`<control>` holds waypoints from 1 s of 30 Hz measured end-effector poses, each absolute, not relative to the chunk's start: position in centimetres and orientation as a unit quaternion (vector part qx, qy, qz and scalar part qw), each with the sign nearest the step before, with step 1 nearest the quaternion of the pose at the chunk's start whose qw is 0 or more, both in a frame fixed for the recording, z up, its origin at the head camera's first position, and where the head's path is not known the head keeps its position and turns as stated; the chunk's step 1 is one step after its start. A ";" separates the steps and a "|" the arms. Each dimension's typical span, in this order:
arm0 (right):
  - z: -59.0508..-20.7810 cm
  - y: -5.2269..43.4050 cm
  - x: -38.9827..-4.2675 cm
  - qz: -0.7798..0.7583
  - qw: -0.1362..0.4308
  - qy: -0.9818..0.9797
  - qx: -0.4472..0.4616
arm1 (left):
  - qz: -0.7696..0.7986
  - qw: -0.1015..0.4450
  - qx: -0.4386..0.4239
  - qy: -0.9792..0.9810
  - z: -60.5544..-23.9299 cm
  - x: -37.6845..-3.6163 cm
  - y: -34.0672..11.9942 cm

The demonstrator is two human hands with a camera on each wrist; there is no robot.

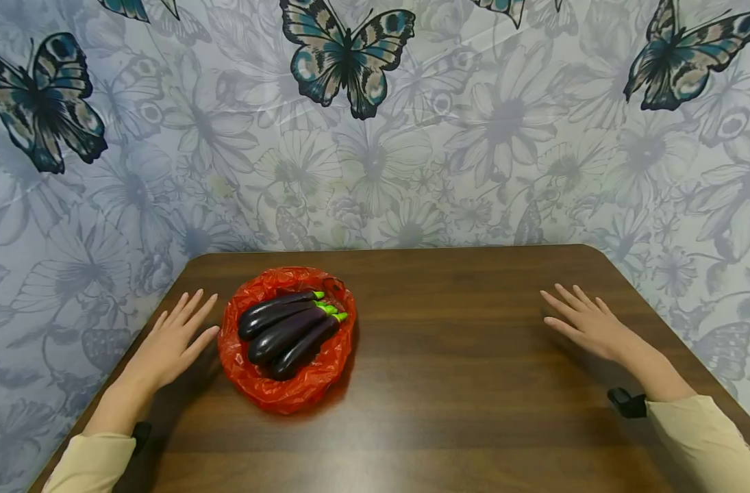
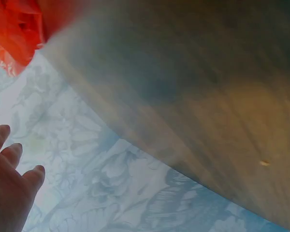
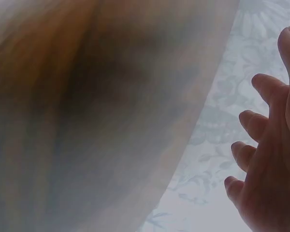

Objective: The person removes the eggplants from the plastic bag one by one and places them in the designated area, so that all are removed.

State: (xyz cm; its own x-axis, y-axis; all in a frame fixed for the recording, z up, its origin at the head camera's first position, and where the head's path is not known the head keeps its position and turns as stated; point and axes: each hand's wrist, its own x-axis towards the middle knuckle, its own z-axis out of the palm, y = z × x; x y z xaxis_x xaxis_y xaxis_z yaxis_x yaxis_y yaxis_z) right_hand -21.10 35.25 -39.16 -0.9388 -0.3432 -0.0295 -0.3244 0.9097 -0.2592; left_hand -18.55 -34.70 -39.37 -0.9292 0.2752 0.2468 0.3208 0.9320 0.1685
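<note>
Several dark purple eggplants (image 1: 285, 334) with bright green stems lie side by side in a red plastic bag (image 1: 282, 400) whose edge is rolled into a round rim. The bag rests on the left half of the table. Just left of the bag my left hand (image 1: 174, 342) is spread palm down, its fingers straight and its thumb near the rim, holding nothing. Far to the right, my right hand (image 1: 593, 329) is also spread, with empty fingers. In the left wrist view, part of the red bag (image 2: 14, 31) shows at the top left.
The brown wooden table (image 1: 448, 370) has rounded far corners. Behind it stands a grey floral backdrop (image 1: 411, 164) with teal and black butterflies. A dark strap (image 1: 626, 402) sits at the right wrist, by a pale yellow sleeve (image 1: 701, 438).
</note>
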 end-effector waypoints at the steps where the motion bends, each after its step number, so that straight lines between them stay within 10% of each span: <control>1: -39.1 35.0 -21.2 -0.127 0.039 0.976 -0.174 | -0.105 0.109 -0.153 -0.977 -39.3 -18.6 -34.7; 30: -32.8 18.2 -22.7 -0.112 -0.009 0.919 -0.377 | -0.214 0.084 -0.154 -0.961 -36.6 -20.6 -31.1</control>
State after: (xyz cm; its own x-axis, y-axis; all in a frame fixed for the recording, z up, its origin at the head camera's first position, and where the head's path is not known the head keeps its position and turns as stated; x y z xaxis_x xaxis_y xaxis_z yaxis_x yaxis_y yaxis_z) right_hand -22.65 18.19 -32.78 -0.7154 -0.6914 0.1009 -0.6954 0.6905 -0.1991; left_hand -20.62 -31.11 -36.58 -0.9385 0.2605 0.2266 0.3319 0.8613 0.3847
